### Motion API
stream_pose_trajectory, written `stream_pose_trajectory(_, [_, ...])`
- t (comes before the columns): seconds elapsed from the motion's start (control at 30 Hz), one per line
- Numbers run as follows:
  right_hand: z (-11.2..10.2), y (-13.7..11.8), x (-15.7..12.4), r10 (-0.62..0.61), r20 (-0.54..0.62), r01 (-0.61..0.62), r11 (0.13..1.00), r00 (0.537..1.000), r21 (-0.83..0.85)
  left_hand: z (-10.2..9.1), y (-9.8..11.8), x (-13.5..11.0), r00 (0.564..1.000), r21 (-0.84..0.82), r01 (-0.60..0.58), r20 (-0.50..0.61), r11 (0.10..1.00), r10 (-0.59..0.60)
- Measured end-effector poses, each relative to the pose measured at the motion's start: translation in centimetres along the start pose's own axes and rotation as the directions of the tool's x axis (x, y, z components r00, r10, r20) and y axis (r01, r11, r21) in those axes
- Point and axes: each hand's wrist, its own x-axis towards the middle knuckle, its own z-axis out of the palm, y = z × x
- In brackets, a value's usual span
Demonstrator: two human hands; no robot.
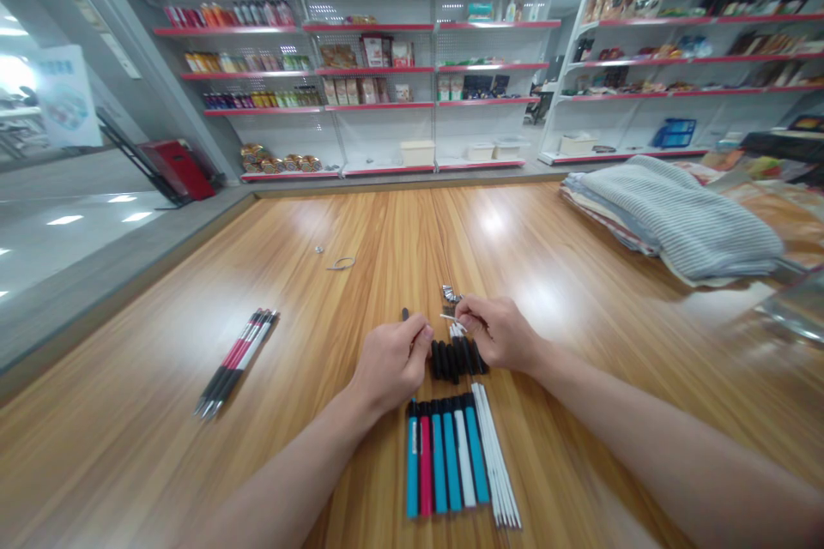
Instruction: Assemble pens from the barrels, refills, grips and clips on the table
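Slim white pen refills (497,459) lie nearest me, beside turquoise, pink and white pen barrels (453,459) | my left fingers (421,341): curled round a dark pen part (405,314) | my right fingers (473,307): pinching a thin white piece (448,317) | black grips (444,360) between them | pens (237,364) leftward on the surface (322,334)

Slim dark piece (405,314), perhaps a tube, partly covered by left hand (391,360), short white strip (449,317) in right hand (499,333)

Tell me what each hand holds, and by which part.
The left hand grips a black piece, far tip exposed, the rest hidden; the right hand pinches a thin white piece by its right end.
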Motion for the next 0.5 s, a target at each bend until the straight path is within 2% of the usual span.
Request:
stream_pose_trajectory(0.23, [0.12,-0.17,0.04,-0.056,0.033,0.055,0.998,0.998,0.018,0.05,-0.05,0.09,1.000,-0.015,-0.027,0.009,1.000,0.027])
stream_pose_trajectory(0.5, [0.16,-0.45,0.28,-0.126,0.008,0.125,0.973,0.992,-0.195,0.10,-0.24,0.06,0.998,-0.013,-0.058,-0.012,0.998,0.058])
